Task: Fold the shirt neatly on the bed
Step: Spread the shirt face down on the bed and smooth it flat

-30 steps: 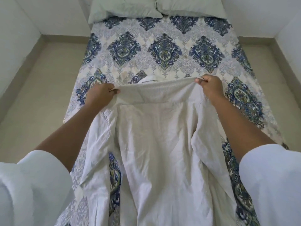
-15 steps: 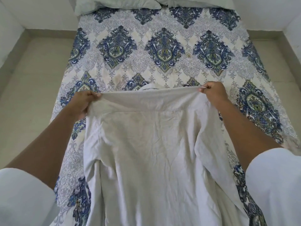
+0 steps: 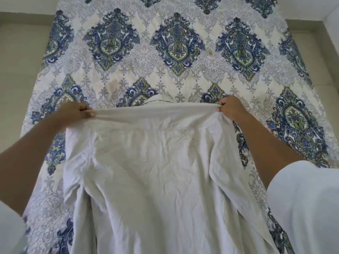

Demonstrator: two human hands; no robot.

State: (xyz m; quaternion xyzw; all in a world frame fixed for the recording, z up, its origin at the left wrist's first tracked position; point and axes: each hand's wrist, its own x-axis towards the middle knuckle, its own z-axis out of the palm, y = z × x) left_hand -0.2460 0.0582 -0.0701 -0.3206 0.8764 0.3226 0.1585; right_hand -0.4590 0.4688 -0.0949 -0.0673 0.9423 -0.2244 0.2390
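A crumpled white shirt (image 3: 156, 171) is stretched out back-side up over the bed (image 3: 174, 70), its collar peeking out at the far edge. My left hand (image 3: 75, 113) pinches the left shoulder corner. At the right shoulder corner my right hand (image 3: 231, 110) grips the cloth, and the top edge is pulled taut between the two hands. The shirt's lower part runs out of the bottom of the frame, and its sleeves hang folded along both sides.
The bed carries a white sheet with blue and green diamond ornaments. Beige floor (image 3: 18, 70) lies to the left and to the right (image 3: 322, 61) of the bed. My white sleeves fill the lower corners.
My hands have moved further apart and the shirt's top edge is pulled tighter. The view has tipped down, so the pillows at the head of the bed have left the frame.
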